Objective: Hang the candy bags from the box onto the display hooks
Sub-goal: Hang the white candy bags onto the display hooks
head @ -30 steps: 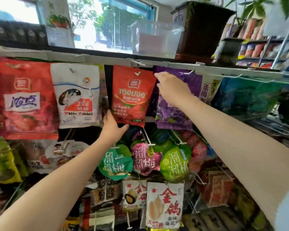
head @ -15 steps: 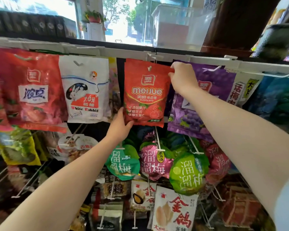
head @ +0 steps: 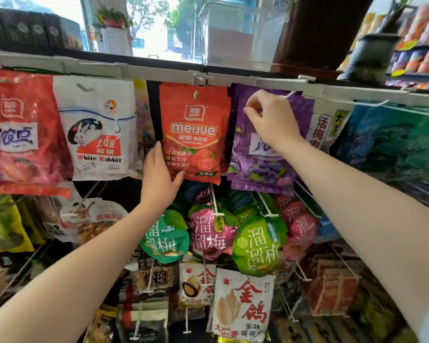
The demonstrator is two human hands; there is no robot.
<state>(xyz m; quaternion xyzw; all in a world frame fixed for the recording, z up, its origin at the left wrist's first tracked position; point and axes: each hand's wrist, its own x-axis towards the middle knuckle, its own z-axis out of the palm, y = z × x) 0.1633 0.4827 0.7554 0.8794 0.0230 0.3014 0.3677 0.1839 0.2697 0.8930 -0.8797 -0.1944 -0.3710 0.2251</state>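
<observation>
A red "meijue" gummy bag hangs from a white hook on the top white rail. My left hand holds its lower left corner, thumb across the front bottom edge and fingers pointing up along the left side. My right hand is to the right of the red bag, clear of it. Its fingers are curled in front of the top of a purple grape bag, just below that bag's hook tip, with nothing visible between them. The box is not in view.
A white White Rabbit bag and a red strawberry bag hang to the left. Round green and pink plum packs and seed packs hang on lower hooks. A clear bin and a plant pot stand on top.
My right hand let go of the red bag's top right corner and moved right, in front of the purple bag. The left hand stayed at the lower left corner. The view moved closer.
</observation>
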